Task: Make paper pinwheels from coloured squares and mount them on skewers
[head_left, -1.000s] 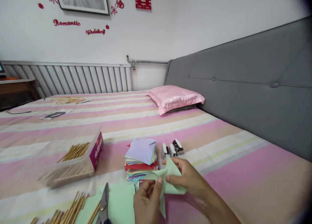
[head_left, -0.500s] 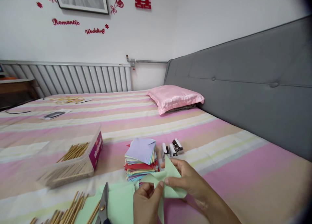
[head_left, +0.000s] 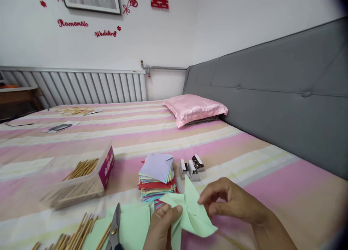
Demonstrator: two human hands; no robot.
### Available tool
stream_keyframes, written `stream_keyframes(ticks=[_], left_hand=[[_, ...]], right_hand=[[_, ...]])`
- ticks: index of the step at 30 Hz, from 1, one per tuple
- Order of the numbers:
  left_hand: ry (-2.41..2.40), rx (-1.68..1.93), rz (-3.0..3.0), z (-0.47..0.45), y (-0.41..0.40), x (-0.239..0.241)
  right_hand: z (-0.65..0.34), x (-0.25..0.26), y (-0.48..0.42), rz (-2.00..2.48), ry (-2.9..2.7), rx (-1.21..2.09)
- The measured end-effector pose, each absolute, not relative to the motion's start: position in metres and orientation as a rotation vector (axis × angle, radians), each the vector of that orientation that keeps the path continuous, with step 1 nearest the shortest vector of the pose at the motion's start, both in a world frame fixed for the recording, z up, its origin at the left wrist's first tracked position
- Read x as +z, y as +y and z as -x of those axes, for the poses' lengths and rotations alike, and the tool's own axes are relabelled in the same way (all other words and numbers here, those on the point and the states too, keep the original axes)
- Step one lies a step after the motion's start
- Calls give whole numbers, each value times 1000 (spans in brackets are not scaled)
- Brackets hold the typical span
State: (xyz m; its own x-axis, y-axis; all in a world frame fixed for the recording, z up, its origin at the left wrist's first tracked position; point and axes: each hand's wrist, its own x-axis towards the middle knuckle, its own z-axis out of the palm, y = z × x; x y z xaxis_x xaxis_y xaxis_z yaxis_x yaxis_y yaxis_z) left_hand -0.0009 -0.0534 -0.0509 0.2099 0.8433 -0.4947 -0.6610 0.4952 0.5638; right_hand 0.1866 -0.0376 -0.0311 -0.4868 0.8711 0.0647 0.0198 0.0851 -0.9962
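Note:
My left hand pinches the middle of a light green folded paper pinwheel at the bottom of the view. Just right of the paper, my right hand hovers with curled fingers, its fingertips at the paper's edge and nothing visibly gripped. Behind the pinwheel sits a stack of coloured paper squares with a lilac sheet on top. Small staplers lie to the right of the stack. Flat green paper sheets lie under my left hand, with scissors resting on them.
A clear plastic box of wooden sticks stands at the left, and loose sticks lie at the bottom left. A pink pillow rests by the grey headboard. A phone lies far left on the striped bed.
My right hand has let go of the green paper and moved right. The pinwheel has opened out and dropped a little, held by my left hand alone.

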Motion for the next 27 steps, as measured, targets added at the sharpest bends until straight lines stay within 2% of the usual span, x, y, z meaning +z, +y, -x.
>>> stream_keyframes(ticks=[3, 8, 15, 27], left_hand=[[838, 1041, -420, -2, -53, -59], [1098, 1180, -732, -2, -46, -80], [1205, 1206, -939, -2, -45, -79], [1142, 1095, -996, -1, -46, -77]], right_hand=[[-181, -25, -40, 982, -1781, 1369], [-176, -23, -39, 1064, -1789, 1341], [-164, -29, -36, 1262, -1868, 1032], [-152, -26, -38, 1368, -1834, 977]])
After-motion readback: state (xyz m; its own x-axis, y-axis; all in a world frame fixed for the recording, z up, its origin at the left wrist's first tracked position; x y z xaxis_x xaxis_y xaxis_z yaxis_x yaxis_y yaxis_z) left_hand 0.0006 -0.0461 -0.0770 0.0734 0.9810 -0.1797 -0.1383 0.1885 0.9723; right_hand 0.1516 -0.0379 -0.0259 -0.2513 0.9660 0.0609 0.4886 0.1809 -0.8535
